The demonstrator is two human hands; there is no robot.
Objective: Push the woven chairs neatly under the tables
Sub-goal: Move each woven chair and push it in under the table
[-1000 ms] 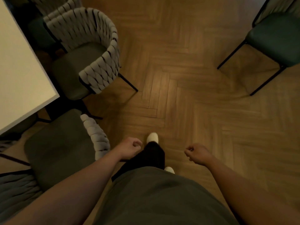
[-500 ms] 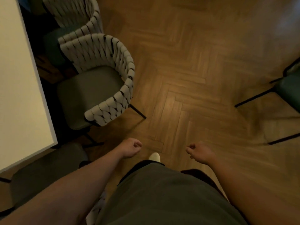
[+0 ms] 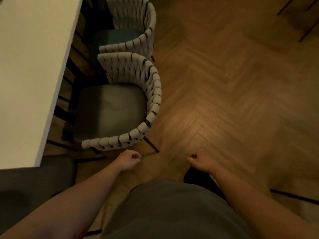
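Woven chair [image 3: 152, 94] now sits nearer the curled left hand [image 3: 128, 160] and right hand [image 3: 201, 161].

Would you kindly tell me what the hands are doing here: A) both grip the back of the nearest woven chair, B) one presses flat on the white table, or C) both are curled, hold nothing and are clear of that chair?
C: the left hand and the right hand are curled on nothing, with bare floor between them and the woven chair.
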